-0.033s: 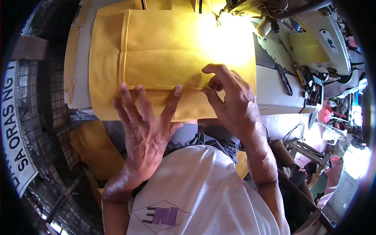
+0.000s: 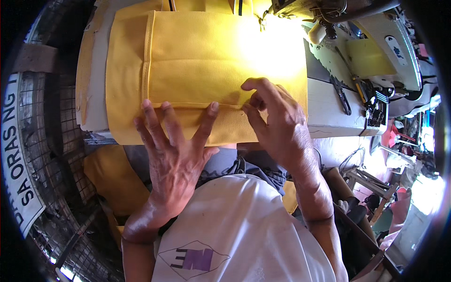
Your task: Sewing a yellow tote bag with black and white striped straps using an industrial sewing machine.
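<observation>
A yellow fabric piece (image 2: 188, 42) lies on the work surface, with a narrow folded strip along its left side and another running horizontally across its lower part. My left hand (image 2: 171, 157) is open, fingers spread, with their tips pressed on or just beside the horizontal fold. At the right end of that fold, my right hand (image 2: 277, 124) is curled, thumb and bent fingers closed at the folded edge, its index finger arched above them. A bright light washes out the fabric's upper right.
A sewing machine (image 2: 378, 30) stands at the upper right. Black scissors (image 2: 340, 94) and small tools (image 2: 369, 105) lie on the pale table (image 2: 324, 127) beside the fabric. More yellow material (image 2: 110, 176) is at the lower left, near a wire mesh wall (image 2: 70, 141).
</observation>
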### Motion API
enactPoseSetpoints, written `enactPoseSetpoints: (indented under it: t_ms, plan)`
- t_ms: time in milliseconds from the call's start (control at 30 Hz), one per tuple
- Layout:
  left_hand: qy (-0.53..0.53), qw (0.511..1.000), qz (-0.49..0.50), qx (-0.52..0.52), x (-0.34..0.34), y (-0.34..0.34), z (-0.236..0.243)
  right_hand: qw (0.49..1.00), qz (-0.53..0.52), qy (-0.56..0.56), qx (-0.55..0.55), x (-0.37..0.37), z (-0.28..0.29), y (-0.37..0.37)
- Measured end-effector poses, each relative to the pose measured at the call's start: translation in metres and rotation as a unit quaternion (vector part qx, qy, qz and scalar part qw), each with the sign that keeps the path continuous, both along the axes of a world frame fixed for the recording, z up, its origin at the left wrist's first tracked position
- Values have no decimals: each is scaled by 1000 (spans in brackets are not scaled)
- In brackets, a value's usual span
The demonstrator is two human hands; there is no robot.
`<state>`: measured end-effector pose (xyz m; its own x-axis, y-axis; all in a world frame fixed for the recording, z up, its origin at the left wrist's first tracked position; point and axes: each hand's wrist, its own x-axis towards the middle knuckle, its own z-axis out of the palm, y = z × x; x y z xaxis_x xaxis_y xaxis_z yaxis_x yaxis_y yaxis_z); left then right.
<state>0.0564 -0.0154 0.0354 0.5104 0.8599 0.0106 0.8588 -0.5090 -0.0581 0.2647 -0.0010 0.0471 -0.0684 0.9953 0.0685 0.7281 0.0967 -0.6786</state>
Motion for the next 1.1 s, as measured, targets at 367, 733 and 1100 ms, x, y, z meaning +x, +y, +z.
enactPoseSetpoints:
  t_ms: [367,733,1100]
  plan:
    - [6,1000,-2,7,0,-1,2,934,56,-305,179,-23,-23,-40]
    - [-22,999,-12,20,-1,0,-3,958,94,-187,195,-47,-46,-45]
    - [-128,991,-25,-35,-33,10,7,962,45,-208,170,-62,-34,-36]
